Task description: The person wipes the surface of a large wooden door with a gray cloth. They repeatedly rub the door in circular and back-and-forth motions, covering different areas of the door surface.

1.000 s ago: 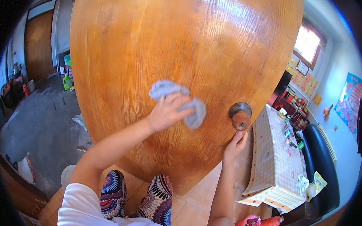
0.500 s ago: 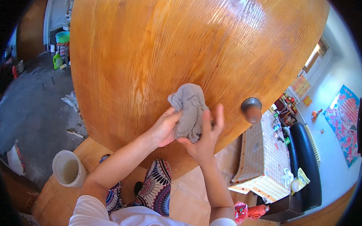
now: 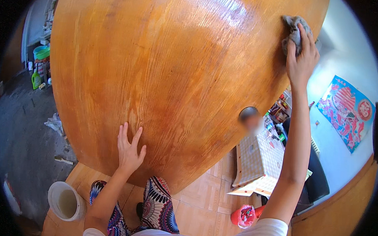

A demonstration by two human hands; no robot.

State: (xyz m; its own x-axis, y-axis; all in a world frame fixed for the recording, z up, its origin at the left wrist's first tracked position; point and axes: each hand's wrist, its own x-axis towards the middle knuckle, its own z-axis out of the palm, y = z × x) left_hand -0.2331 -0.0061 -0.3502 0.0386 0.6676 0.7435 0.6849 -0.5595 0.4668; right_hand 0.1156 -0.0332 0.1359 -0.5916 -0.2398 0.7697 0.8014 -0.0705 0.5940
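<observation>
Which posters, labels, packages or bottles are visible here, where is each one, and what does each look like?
Poster: on the pale wall at right, beyond the door edge; rectangular, blue with red and white shapes.
Bottle: on the floor at far left, past the door; green, its label too small to make out.
Small items: on the checked table right of the door knob; too small to tell apart.
No screens show.

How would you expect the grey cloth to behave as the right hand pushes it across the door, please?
The cloth is bunched in soft folds under the right hand, so it is probably floppy and light. The door looks glossy, so the cloth should slide easily. Being limp, it would likely drop if the fingers lifted off the upright surface.
</observation>
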